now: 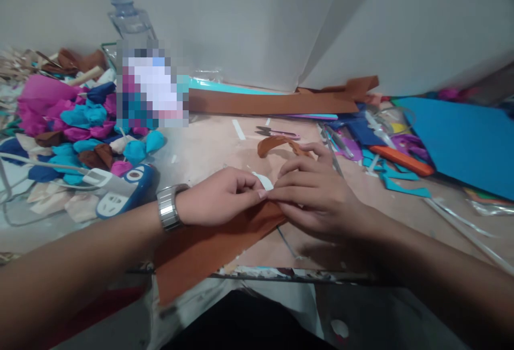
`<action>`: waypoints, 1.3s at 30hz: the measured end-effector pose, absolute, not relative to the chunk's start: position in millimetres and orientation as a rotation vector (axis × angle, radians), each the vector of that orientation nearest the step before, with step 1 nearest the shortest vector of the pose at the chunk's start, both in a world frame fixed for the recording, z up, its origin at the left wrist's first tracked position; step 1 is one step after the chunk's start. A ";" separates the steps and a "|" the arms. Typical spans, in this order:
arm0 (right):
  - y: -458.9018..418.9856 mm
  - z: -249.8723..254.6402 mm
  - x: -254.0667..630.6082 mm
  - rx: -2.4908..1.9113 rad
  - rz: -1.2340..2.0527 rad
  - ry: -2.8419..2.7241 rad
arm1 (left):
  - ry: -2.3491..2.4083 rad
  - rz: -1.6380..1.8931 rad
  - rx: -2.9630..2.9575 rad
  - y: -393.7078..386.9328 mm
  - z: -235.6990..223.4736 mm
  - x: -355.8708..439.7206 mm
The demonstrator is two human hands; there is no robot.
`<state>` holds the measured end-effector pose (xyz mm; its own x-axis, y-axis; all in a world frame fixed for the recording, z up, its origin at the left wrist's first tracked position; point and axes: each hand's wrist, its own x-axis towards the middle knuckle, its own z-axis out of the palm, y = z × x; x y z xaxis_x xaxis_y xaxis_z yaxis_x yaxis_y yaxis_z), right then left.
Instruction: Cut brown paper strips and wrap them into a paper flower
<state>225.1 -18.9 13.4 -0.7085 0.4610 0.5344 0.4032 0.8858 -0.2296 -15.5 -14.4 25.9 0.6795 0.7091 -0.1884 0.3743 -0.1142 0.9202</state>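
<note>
My left hand (225, 197), with a metal watch (168, 206) on its wrist, is closed in a pinch on the upper end of a brown strip of paper or cloth (201, 256). The strip slants down to the left over the table's front edge. Fingertips of my right hand (321, 189) meet my left thumb at the same end, pressed together on the strip. A small white piece (263, 180) shows between the hands; whether it is held, I cannot tell. Just beyond my right fingers lies a curled brown strip (277, 144).
Thread snips (277, 132) lie beyond the hands. On the left are crumpled coloured bundles (80, 114), a power strip (124, 189) and a bottle (130, 21). Long brown strips (273, 103) lie along the wall. An orange cutter (401, 160) and blue sheet (461, 141) are right.
</note>
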 end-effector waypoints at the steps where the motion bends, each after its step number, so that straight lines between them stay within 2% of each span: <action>1: -18.9 13.6 224.5 -0.635 0.121 -2.439 | 0.873 0.364 1.719 -14.6 25.0 -15.5; 13: -18.9 12.7 220.0 -0.704 0.146 -2.386 | 0.877 0.395 1.745 -15.4 23.5 -15.9; 25: -18.8 5.2 219.9 -0.805 0.272 -2.357 | 1.093 0.431 2.467 -27.0 23.9 -13.9; 39: -24.6 11.3 218.1 -0.860 0.485 -2.432 | 0.922 0.582 2.812 -27.4 6.9 -15.4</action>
